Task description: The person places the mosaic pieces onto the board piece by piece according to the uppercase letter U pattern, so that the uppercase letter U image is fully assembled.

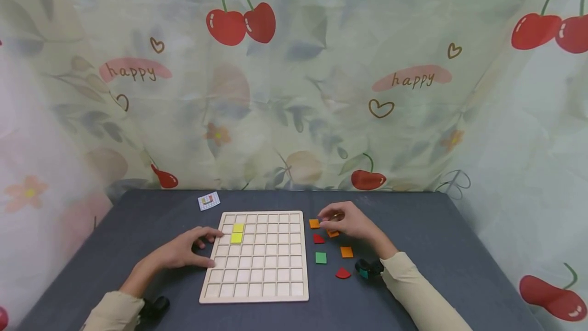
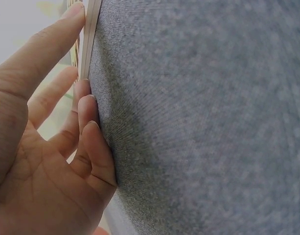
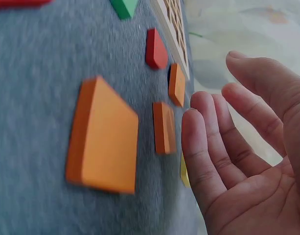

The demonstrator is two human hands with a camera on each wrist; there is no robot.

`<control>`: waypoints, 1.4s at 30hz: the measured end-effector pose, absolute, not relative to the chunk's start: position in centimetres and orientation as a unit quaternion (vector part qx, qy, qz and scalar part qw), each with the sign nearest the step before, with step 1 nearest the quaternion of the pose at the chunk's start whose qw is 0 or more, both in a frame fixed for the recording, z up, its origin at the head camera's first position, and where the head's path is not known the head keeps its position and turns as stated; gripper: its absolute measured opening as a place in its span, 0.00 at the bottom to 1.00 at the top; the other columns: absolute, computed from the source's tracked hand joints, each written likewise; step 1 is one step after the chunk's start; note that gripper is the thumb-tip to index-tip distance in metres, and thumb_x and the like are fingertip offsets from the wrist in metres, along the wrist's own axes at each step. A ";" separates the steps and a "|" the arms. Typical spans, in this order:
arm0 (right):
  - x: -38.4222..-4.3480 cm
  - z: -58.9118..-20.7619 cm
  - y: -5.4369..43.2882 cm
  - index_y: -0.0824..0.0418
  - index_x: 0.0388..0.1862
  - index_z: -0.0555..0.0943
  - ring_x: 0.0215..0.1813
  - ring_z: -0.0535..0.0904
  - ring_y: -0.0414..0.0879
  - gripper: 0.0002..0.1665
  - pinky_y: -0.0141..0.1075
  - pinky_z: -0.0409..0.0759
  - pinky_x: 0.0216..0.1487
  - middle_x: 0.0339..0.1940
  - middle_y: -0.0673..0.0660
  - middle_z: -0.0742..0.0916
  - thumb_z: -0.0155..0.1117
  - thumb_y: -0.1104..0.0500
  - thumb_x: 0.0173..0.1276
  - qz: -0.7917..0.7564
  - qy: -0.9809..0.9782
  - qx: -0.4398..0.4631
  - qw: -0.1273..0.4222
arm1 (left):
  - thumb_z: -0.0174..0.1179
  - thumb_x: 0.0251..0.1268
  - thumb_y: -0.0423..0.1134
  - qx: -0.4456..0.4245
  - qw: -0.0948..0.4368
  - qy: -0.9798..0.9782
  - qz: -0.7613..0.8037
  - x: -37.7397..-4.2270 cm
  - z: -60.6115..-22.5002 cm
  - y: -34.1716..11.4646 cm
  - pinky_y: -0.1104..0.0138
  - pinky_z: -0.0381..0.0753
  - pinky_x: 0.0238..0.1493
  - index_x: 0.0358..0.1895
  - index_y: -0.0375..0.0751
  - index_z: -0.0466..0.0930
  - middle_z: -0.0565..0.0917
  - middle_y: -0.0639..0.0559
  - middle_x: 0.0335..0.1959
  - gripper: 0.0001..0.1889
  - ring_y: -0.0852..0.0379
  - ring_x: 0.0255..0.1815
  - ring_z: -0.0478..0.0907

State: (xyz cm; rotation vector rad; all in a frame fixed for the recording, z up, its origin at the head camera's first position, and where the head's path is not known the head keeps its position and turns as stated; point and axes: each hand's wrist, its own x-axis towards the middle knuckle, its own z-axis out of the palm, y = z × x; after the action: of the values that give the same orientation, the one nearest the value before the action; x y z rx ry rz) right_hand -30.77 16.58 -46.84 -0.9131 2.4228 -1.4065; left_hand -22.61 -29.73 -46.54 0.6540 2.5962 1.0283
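A pale wooden grid board (image 1: 254, 300) lies on the dark table, with two yellow square tiles (image 1: 236, 238) in its upper-left cells. My left hand (image 1: 186, 249) rests at the board's left edge, thumb and fingertips touching the rim. Over the loose pieces right of the board hovers my right hand (image 1: 351, 220), its fingers loosely bent and nothing visible between them. Around and below it are orange square tiles (image 1: 314, 223), one of them partly covered by the hand in the head view. In the right wrist view a yellow piece (image 3: 184, 171) shows partly behind the fingers.
A green square tile (image 1: 320, 258) and two red rounded-edge pieces (image 1: 343, 273) lie right of the board. A small printed card (image 1: 209, 201) sits beyond the board's upper-left corner. Patterned curtains (image 1: 294, 91) hang behind and beside the table (image 1: 174, 315).
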 end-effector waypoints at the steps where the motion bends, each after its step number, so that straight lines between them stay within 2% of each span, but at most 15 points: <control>1: -30.8 -46.8 16.8 0.69 0.52 0.85 0.39 0.84 0.56 0.16 0.44 0.83 0.42 0.43 0.58 0.86 0.71 0.60 0.70 -0.475 0.819 -0.308 0.095 | 0.76 0.59 0.45 0.225 0.136 0.897 0.354 -22.6 -46.6 -29.7 0.52 0.73 0.50 0.67 0.37 0.74 0.74 0.47 0.50 0.34 0.48 0.48 0.72; 5: -31.0 -46.7 17.7 0.71 0.53 0.84 0.40 0.85 0.56 0.17 0.44 0.83 0.43 0.43 0.59 0.86 0.71 0.62 0.70 -0.476 0.821 -0.302 0.089 | 0.76 0.59 0.46 0.223 0.136 0.898 0.354 -22.6 -46.6 -29.8 0.53 0.72 0.50 0.68 0.38 0.74 0.74 0.47 0.51 0.35 0.48 0.48 0.72; 13: -31.8 -46.6 19.4 0.71 0.54 0.83 0.40 0.84 0.58 0.19 0.52 0.83 0.43 0.43 0.60 0.86 0.72 0.62 0.69 -0.483 0.829 -0.272 0.075 | 0.76 0.59 0.47 0.223 0.136 0.899 0.353 -22.7 -46.6 -29.8 0.52 0.72 0.51 0.68 0.39 0.74 0.74 0.47 0.51 0.35 0.48 0.49 0.72; 22: -32.4 -46.7 20.5 0.69 0.54 0.83 0.46 0.83 0.55 0.19 0.47 0.80 0.48 0.48 0.61 0.86 0.72 0.60 0.69 -0.467 0.849 -0.243 0.040 | 0.76 0.59 0.47 0.223 0.135 0.897 0.355 -22.8 -46.7 -29.9 0.53 0.72 0.51 0.68 0.40 0.74 0.74 0.48 0.51 0.35 0.48 0.49 0.72; 29: -33.4 -47.4 20.6 0.73 0.58 0.80 0.54 0.81 0.62 0.26 0.54 0.77 0.55 0.55 0.69 0.83 0.76 0.61 0.65 -0.466 0.847 -0.252 0.039 | 0.76 0.59 0.47 0.221 0.133 0.900 0.352 -22.8 -46.7 -29.9 0.53 0.72 0.51 0.68 0.40 0.74 0.74 0.49 0.51 0.35 0.48 0.48 0.72; 35: -34.1 -48.0 20.1 0.70 0.59 0.81 0.53 0.80 0.59 0.30 0.52 0.77 0.55 0.55 0.65 0.84 0.80 0.58 0.61 -0.440 0.863 -0.245 0.036 | 0.76 0.59 0.47 0.222 0.132 0.900 0.352 -22.8 -46.7 -29.9 0.53 0.72 0.51 0.68 0.40 0.75 0.74 0.49 0.51 0.35 0.48 0.49 0.72; 42: -34.2 -47.9 19.2 0.67 0.56 0.84 0.49 0.81 0.54 0.29 0.50 0.78 0.53 0.51 0.59 0.86 0.82 0.57 0.58 -0.417 0.883 -0.212 0.034 | 0.76 0.59 0.47 0.220 0.133 0.900 0.351 -22.8 -46.8 -30.0 0.53 0.72 0.51 0.68 0.40 0.75 0.74 0.49 0.51 0.35 0.48 0.49 0.72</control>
State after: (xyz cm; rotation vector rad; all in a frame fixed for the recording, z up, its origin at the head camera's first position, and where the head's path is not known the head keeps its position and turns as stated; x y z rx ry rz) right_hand -34.23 19.22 -47.89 -0.6520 2.7167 -1.2830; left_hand -22.82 -29.98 -46.83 0.6392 2.6105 1.0188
